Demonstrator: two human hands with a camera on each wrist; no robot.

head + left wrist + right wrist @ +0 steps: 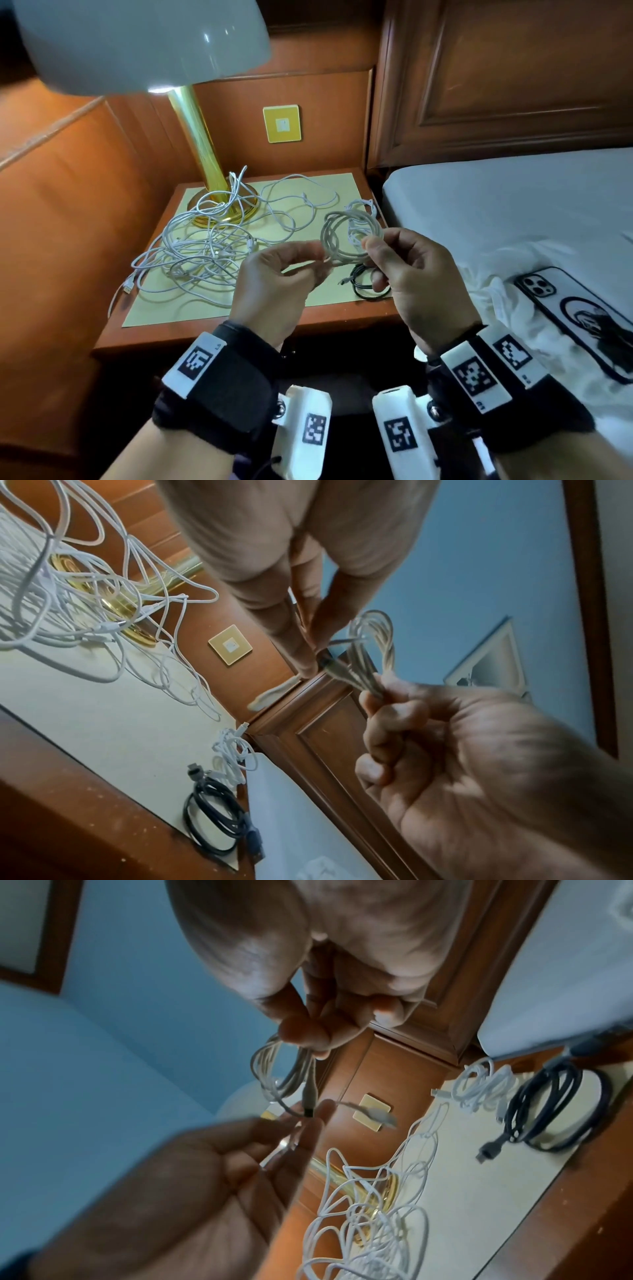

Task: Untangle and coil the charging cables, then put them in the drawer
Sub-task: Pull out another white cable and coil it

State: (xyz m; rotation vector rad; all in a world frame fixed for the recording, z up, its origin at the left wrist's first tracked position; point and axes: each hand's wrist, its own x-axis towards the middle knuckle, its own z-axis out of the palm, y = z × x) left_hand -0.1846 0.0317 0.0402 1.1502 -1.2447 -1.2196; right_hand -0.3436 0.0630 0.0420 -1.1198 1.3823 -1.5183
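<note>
Both hands hold a white coil point(346, 236) above the table's point(239, 329) near right part. The right hand point(416, 274) grips the coil's right side, fingers curled round the strands. The left hand point(274, 277) pinches a plug at its left side. A white tangle point(212, 246) lies far left round the lamp point(205, 154). A black coil point(368, 282) and a small white bundle point(363, 207) lie at the right edge.

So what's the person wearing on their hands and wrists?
Both hands, left hand and right hand, are bare. Each wrist has a black strap carrying white blocks printed with black square codes. White camera housings with similar codes hang below the wrists.
</note>
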